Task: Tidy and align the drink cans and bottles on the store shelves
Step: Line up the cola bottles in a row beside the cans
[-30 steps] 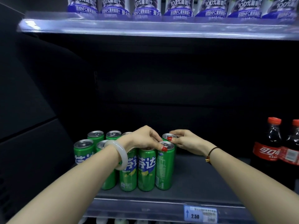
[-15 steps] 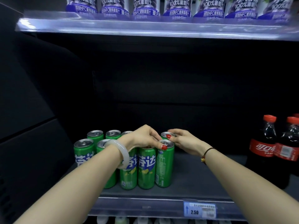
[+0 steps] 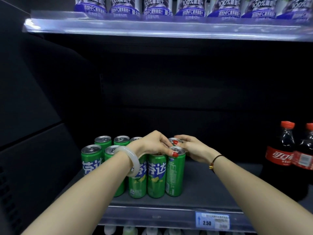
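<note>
Several slim green soda cans (image 3: 91, 160) stand in two rows at the left of a dark shelf (image 3: 211, 184). My left hand (image 3: 152, 143), with a white bangle on the wrist, is curled over the tops of the front cans, and its thumb presses the rim of the front right can (image 3: 175, 175). My right hand (image 3: 194, 150) holds the back right can (image 3: 171, 139) from the right side, thumb on its lid. Most of that can is hidden behind the front one.
Two cola bottles (image 3: 281, 155) with red caps stand at the right end of the same shelf. A row of purple-labelled juice bottles (image 3: 157, 7) fills the shelf above. A price tag (image 3: 212, 220) reading 2.50 sits on the front rail. More bottle tops show below.
Both hands stay on the same two right-hand cans. The hands sit slightly closer together, and the view has drifted a little.
</note>
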A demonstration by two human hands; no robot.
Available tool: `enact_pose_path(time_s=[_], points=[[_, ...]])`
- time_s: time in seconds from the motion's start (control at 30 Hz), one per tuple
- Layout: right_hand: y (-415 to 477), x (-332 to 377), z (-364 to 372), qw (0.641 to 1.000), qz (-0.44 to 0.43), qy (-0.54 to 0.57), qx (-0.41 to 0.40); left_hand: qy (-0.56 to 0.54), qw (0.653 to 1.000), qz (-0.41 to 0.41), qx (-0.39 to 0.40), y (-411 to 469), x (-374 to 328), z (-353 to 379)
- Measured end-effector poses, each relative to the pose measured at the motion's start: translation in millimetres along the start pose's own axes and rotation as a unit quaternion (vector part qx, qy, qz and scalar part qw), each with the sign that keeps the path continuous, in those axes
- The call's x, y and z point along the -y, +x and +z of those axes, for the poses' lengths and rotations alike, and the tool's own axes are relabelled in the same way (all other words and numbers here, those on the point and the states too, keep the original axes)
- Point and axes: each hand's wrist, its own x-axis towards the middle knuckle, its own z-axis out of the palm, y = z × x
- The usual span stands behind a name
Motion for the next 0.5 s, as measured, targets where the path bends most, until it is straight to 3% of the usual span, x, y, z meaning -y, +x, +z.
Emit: enact_pose_path(time_s=[0.5], points=[[-9.6,7.0,-1.4,0.994,-0.033,-0.047,-0.092,0.011,0.999,0.008,-0.036,-5.6,-4.4,0.1]])
